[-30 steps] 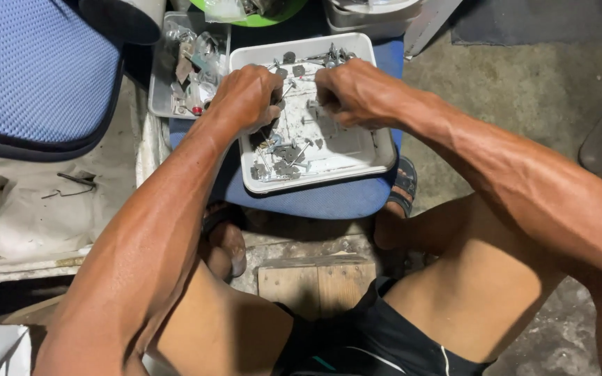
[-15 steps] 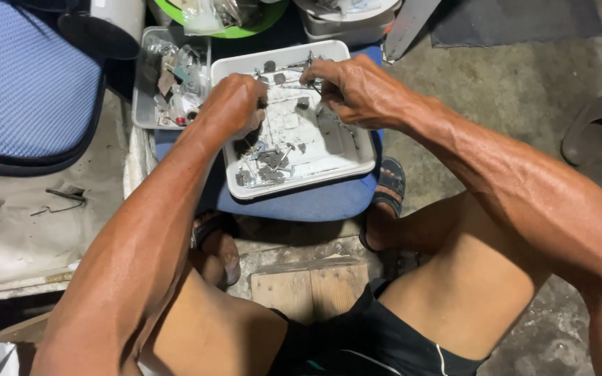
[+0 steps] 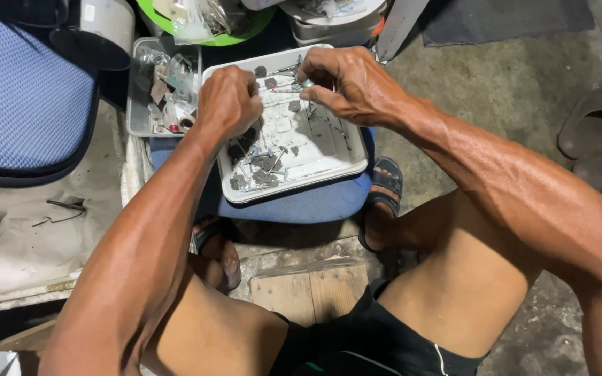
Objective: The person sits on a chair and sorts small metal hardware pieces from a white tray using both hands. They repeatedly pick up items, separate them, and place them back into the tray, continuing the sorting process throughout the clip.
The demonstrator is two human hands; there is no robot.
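A makeshift workshop: bare concrete floor (image 3: 524, 83), trays of metal parts (image 3: 294, 143).

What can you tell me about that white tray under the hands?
The white tray is a shallow, rounded-corner rectangle, seemingly plastic, its floor scuffed. It lies flat on a blue cushion. Small grey metal bits are scattered inside. The left hand and right hand hover over it, pinching small pieces.
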